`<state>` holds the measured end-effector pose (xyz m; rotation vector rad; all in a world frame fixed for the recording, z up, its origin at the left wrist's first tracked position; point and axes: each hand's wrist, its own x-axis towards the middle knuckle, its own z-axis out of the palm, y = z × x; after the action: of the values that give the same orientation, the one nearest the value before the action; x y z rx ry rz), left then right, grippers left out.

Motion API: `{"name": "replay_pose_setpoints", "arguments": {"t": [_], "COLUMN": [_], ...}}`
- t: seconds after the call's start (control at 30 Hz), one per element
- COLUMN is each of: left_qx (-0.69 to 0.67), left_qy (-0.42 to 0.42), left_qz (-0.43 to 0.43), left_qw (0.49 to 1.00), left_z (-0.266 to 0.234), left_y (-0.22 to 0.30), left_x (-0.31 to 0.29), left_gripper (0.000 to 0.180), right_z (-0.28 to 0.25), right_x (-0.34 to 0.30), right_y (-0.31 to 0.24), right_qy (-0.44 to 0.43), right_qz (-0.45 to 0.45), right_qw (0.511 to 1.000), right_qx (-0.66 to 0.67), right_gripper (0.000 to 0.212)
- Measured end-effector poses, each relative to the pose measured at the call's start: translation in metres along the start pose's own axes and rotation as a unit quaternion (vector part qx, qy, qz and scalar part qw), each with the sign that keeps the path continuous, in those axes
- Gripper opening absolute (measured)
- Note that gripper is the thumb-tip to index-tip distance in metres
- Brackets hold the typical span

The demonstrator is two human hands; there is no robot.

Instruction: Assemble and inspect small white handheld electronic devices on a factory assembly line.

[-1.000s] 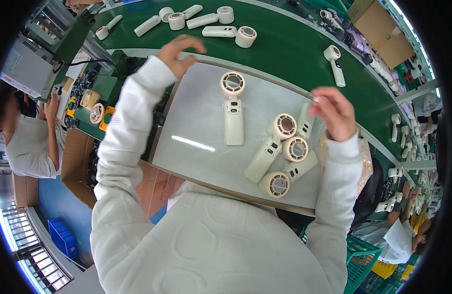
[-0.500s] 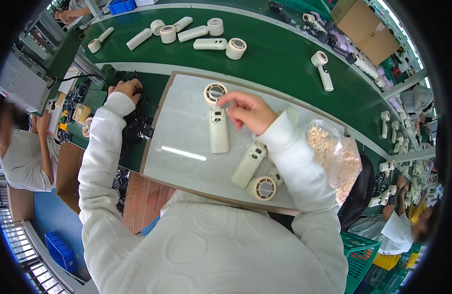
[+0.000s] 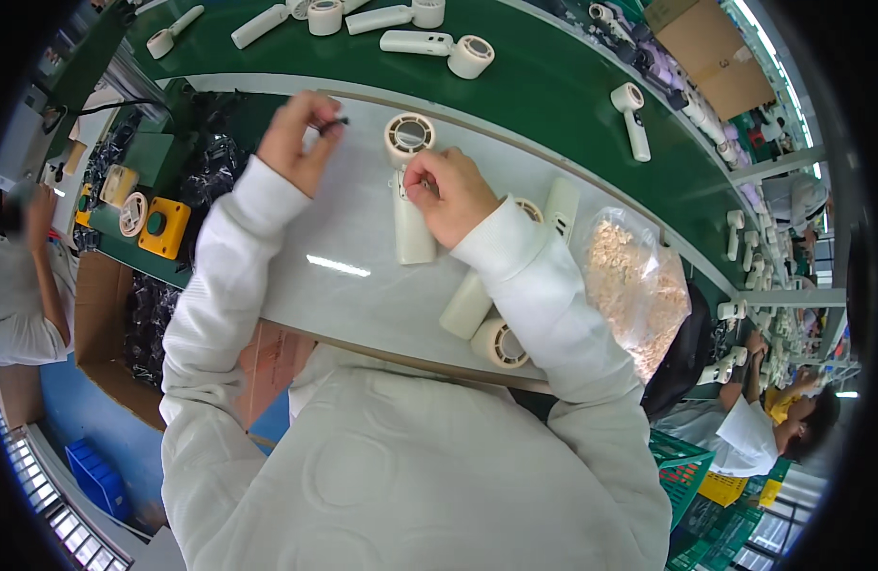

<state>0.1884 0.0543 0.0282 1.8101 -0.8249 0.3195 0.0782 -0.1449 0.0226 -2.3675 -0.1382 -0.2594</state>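
My left hand (image 3: 299, 141) is raised over the far left of the white work board (image 3: 315, 224), pinching a small black part (image 3: 334, 124). On the board lies a cream handheld fan, its round head (image 3: 410, 138) pointing away and its handle (image 3: 415, 233) toward me. My right hand (image 3: 450, 195) curls over the fan's neck with fingertips together. Whatever they hold there is hidden. Beneath my right forearm lie more fan pieces, among them a handle (image 3: 467, 305) and a round head (image 3: 505, 343), partly covered by the sleeve.
A clear bag of small beige pieces (image 3: 629, 285) lies on the board's right side. Several fans rest on the green conveyor (image 3: 543, 81) beyond. At left are a heap of black parts (image 3: 215, 162) and a yellow box with a green button (image 3: 165, 228). Co-workers sit at both sides.
My left hand has come from the black parts at left to above the board, bringing a small black part. My right hand's fingers have closed at the fan's neck. The whole view has shifted.
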Motion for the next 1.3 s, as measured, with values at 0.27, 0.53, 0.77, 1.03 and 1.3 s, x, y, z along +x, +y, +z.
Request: {"name": "replay_pose_setpoints", "arguments": {"t": [0.27, 0.53, 0.77, 1.03, 1.3], "left_qx": [-0.123, -0.161, -0.358, -0.34, -0.238], "left_qy": [-0.057, -0.105, -0.051, -0.039, -0.067], "left_qz": [-0.098, -0.116, -0.16, -0.153, -0.177], "left_qw": [0.986, 0.975, 0.918, 0.927, 0.953], "left_z": [0.021, 0.023, 0.024, 0.027, 0.027], "left_y": [0.002, 0.004, 0.005, 0.014, 0.023], "left_x": [-0.025, -0.031, -0.026, -0.029, -0.034], "left_gripper": [0.02, 0.026, 0.031, 0.022, 0.008], "right_z": [0.01, 0.017, 0.019, -0.001, -0.013], "right_x": [-0.001, -0.002, -0.001, 0.006, 0.005], "right_y": [0.0, -0.004, -0.005, -0.004, -0.013], "right_qy": [-0.017, 0.008, 0.034, 0.051, -0.05], "right_qz": [0.054, 0.046, 0.092, 0.117, 0.113], "right_qw": [0.996, 0.998, 0.991, 0.973, 0.957], "right_qx": [0.066, 0.044, 0.095, 0.192, 0.263], "right_gripper": [0.008, 0.011, 0.015, 0.015, 0.006]}}
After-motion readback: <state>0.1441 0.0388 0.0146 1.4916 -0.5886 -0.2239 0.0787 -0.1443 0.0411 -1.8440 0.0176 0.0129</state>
